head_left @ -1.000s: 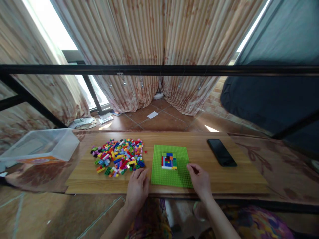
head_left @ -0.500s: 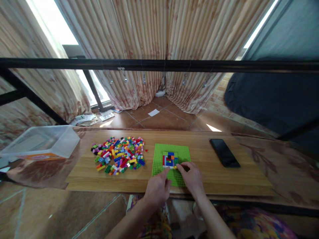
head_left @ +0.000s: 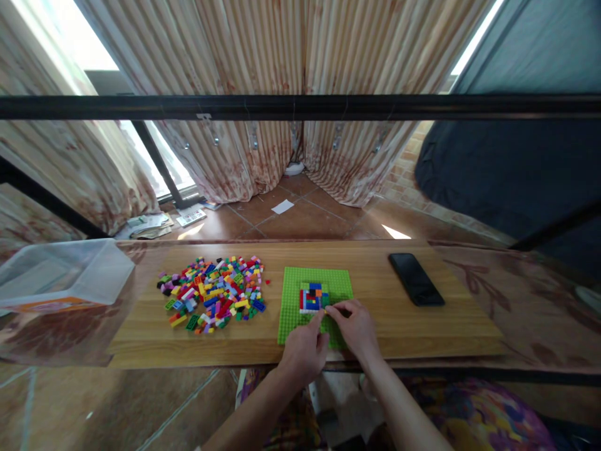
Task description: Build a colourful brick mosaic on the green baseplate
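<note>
A small patch of joined toy building bricks [head_left: 310,299], in blue, red, white, black and orange, is on a green studded baseplate [head_left: 291,322]. My left hand [head_left: 303,351] reaches to the patch's near edge with its index finger stretched out and the other fingers curled. Its fingertip touches the near right corner. My right hand [head_left: 357,329] is at the same corner, thumb and index finger pinched together. A bit of yellow shows between the fingertips of both hands. Whether the right fingers grip a brick is too small to tell.
Loose bricks [head_left: 216,294] lie heaped left of the baseplate, with a single red brick [head_left: 267,282] apart from them. A black phone [head_left: 416,279] lies on the wooden board [head_left: 366,250] to the right. A clear plastic bin [head_left: 110,269] stands far left. A black bar [head_left: 282,108] crosses beyond.
The whole view has shifted slightly. My left index finger has moved right along the patch's near edge to its corner, closer to my right fingertips. My right hand stays pinched there.
</note>
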A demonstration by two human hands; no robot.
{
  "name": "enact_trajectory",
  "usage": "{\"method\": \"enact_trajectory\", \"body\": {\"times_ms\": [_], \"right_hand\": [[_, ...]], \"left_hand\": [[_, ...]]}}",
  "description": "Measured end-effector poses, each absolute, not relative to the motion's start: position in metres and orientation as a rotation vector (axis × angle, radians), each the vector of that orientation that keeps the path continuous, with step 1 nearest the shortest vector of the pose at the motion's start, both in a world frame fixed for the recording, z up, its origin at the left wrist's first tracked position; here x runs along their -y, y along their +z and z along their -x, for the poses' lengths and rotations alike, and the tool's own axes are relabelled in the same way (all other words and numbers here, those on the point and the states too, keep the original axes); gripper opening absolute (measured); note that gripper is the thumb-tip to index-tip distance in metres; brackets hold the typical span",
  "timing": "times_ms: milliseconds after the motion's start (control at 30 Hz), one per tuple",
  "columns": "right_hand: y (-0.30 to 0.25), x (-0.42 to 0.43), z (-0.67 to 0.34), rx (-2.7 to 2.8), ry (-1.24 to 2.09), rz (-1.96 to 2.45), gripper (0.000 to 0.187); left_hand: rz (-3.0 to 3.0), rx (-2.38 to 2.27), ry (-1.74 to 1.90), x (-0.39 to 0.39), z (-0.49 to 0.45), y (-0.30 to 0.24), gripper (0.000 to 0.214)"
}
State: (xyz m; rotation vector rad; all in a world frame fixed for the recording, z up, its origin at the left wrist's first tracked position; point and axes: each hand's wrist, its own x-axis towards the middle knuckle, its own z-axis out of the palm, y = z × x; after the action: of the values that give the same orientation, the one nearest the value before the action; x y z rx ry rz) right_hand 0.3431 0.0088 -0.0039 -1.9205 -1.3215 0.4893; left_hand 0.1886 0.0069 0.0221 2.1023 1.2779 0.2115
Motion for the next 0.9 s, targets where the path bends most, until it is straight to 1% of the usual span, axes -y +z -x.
{"method": "enact_trajectory", "body": {"times_ms": [200,400,467,533,667,767,900], "right_hand": [[-0.002,-0.010,-0.341,1.314,0.484,1.917,0.029],[0.000,0.001,-0.350,1.275,0.547,1.750,0.040],[-0.003,0.009,-0.354,1.231,0.446,1.734,0.042],[-0.008,0.017,-0.356,1.248,0.270,1.763,0.041],[-0.023,0.022,-0.350,1.464,-0.010,1.876,0.046],[-0.032,0.018,-0.346,1.637,-0.113,1.963,0.048],[-0.034,0.007,-0.347,1.737,-0.153,1.986,0.047]], "left_hand": [[-2.059,-1.291,0.284,-0.007,-0.190,0.020,0.049],[-1.924,-1.183,0.471,-0.010,-0.184,0.016,0.047],[-1.871,-1.148,0.546,-0.007,-0.178,0.012,0.048],[-1.818,-1.142,0.611,-0.002,-0.168,0.009,0.046],[-1.774,-1.250,0.721,0.004,-0.136,0.010,0.039],[-1.778,-1.405,0.802,0.000,-0.104,0.014,0.037],[-1.819,-1.672,0.937,-0.014,-0.061,0.014,0.031]]}}
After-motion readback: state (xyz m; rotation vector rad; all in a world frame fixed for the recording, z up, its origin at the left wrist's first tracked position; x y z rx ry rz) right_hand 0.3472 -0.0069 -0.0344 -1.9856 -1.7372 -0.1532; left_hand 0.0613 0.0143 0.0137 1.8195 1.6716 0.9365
